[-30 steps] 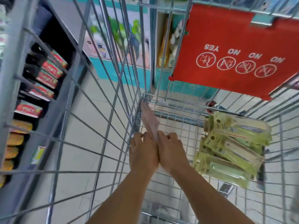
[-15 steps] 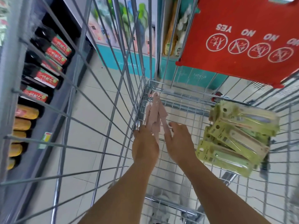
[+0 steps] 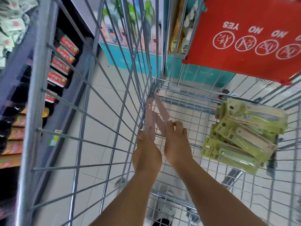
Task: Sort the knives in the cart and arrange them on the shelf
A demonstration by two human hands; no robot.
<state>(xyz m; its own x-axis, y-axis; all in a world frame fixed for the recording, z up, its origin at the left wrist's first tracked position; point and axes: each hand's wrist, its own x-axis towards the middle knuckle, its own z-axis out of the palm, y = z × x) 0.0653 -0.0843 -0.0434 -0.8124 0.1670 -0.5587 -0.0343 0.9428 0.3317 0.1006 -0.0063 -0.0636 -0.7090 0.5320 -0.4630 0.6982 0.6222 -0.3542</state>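
I have both arms reaching down into the wire shopping cart (image 3: 114,121). My left hand (image 3: 146,154) grasps a pink packaged knife (image 3: 150,121) by its near end, close against the cart's left wall. My right hand (image 3: 176,144) has its fingers curled round a second pink packaged knife (image 3: 162,111), which fans out to the right of the first; the two packs lie close together and point toward the cart's far left corner. The pink packs are blurred, so I can't say for sure how many I am holding on each side. Over at the cart's right wall a stack of green packaged knives (image 3: 241,137) lies on the wire floor, well apart from my hands. The red child-seat flap (image 3: 247,43) with its YES and NO signs hangs at the far right end of the cart. Through the left wall I see a shelf (image 3: 26,66) with red-labelled bottles (image 3: 63,62) in a row.
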